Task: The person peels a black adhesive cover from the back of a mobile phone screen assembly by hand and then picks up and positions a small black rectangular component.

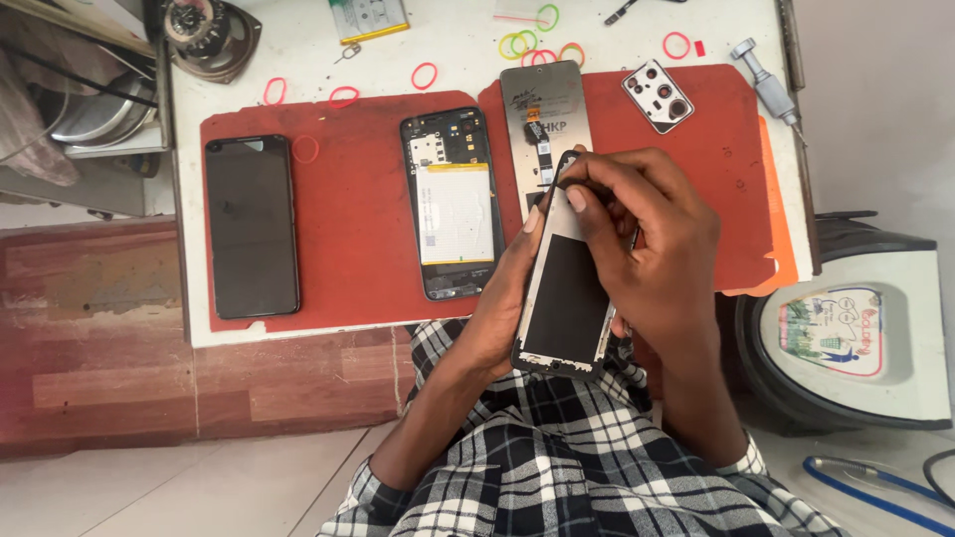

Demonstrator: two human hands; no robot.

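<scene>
My left hand (502,298) grips the left edge of a phone frame (569,298), a dark slab with a silvery inner plate and a black panel, held above my lap. My right hand (652,239) curls over the frame's upper right edge, with the fingertips pinching at its top corner. On the red mat (358,259) lie an opened phone with its battery showing (453,204), a black phone with its screen up (251,227), and a silver back panel (542,104) partly hidden behind my hands.
A camera-lens cover (658,95) sits at the mat's far right. Coloured rubber bands (527,45), a screwdriver (766,80) and a loudspeaker (211,35) lie on the white table. An orange sheet (781,239) pokes out under the mat. A round white appliance (856,338) stands at right.
</scene>
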